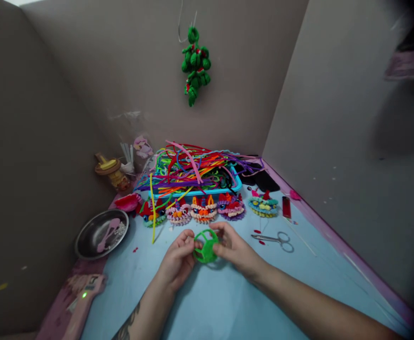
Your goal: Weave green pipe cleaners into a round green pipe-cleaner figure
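Observation:
Between my hands, just above the blue table surface, is a round green frame bent from pipe cleaners (210,245), with ribs and gaps on its left side and a denser patch on its right. My left hand (180,255) pinches its left edge between thumb and fingers. On the other side, my right hand (233,248) grips the right edge, thumb in front and fingers curled over the top. Beyond the frame stands a row of several colourful pipe-cleaner lion heads; the orange and peach one (203,209) is nearest straight ahead.
A blue basket (193,192) heaped with pipe cleaners stands at the back. Scissors (274,239) lie to the right, near a red lighter (287,208). At left are a metal bowl (86,236) and a pink glue gun (79,307). Green pipe-cleaner work (195,66) hangs on the wall.

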Available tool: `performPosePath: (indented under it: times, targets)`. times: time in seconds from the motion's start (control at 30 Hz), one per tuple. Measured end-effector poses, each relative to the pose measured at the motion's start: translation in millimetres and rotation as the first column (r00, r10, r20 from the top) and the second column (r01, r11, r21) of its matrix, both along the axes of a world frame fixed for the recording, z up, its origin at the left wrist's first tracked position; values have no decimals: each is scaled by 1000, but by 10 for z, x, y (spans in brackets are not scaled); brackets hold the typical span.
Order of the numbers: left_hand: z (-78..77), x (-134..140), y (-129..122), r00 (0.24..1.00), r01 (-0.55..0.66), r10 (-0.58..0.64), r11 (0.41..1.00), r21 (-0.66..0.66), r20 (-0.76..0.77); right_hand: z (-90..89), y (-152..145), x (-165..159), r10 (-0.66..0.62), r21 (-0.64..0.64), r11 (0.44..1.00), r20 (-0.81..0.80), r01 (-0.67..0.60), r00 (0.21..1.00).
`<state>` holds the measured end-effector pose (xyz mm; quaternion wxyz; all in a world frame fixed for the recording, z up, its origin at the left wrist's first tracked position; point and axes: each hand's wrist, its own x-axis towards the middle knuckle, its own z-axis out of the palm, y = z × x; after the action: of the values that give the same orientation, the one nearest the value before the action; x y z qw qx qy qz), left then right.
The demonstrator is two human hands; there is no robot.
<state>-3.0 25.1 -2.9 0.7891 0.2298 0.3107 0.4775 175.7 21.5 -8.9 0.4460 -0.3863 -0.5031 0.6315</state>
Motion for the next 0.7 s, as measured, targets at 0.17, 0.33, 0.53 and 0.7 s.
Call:
performPosePath:
  times: [0.17, 0.33, 0.53, 0.7]
  targets:
    - [-34, -76, 55, 992, -62, 69, 996, -64, 107, 24, 5, -20, -51, 29, 998, 2, 51, 999]
    - [-95, -83, 39, 993, -36, 44, 997, -74, 108, 56, -6, -46, 46, 31, 999, -47, -45, 998]
    - [-99, -37, 11, 998, -58, 56, 996, -67, -22, 66, -10, -30, 50, -29, 998, -90, -53, 995]
    - [-8, -93, 58, 909, -243, 267, 963, 113, -320, 51, 17, -4, 90, -116, 990, 49, -84, 995]
